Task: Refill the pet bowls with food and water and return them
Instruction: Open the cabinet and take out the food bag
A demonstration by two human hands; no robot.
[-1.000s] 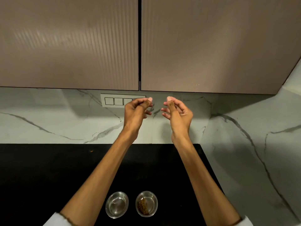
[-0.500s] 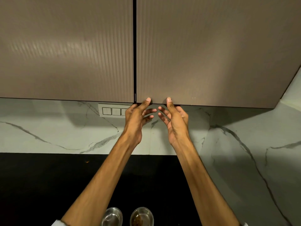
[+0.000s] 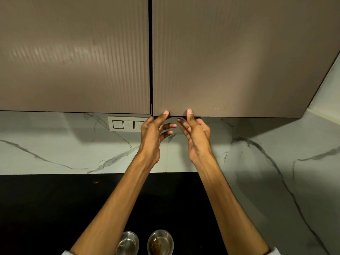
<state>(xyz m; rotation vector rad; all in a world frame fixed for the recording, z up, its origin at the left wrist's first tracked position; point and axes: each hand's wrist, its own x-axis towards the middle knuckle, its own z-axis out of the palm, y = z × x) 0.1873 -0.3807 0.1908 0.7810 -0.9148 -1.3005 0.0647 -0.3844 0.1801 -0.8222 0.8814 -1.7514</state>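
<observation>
Cabinet doors: two ribbed brown wall doors are filling the upper half of the view; the right-hand door [image 3: 230, 61] is hanging closed, its bottom edge running left to right just above both hands, beside the narrow seam shared with the left-hand door [image 3: 73, 57].
Wall: a marble backsplash [image 3: 55, 144] is running beneath the doors, carrying a switch plate [image 3: 127, 124] just left of the hands.
Counter: a black countertop [image 3: 46, 208] is lying below, well under the raised arms.
Left hand: the left hand [image 3: 153, 133] is reaching up with its thumb tip touching the door's bottom edge near the seam; the fingers are spreading loosely and holding nothing.
Right hand: the right hand [image 3: 197, 137] is reaching up just beside it, thumb tip on the same edge, fingers lightly curled under and gripping nothing yet.
Bowls: two steel pet bowls are sitting side by side at the counter's near edge; the left bowl [image 3: 127, 242] is looking empty, the right bowl [image 3: 160, 242] is holding some brown kibble.
Key relation: the door's edge is lying directly above the fingertips, long axis horizontal; both hands are about equally near, the left closer to the seam, so the pull is probably needing fingers hooked under the edge and drawn toward the person.
</observation>
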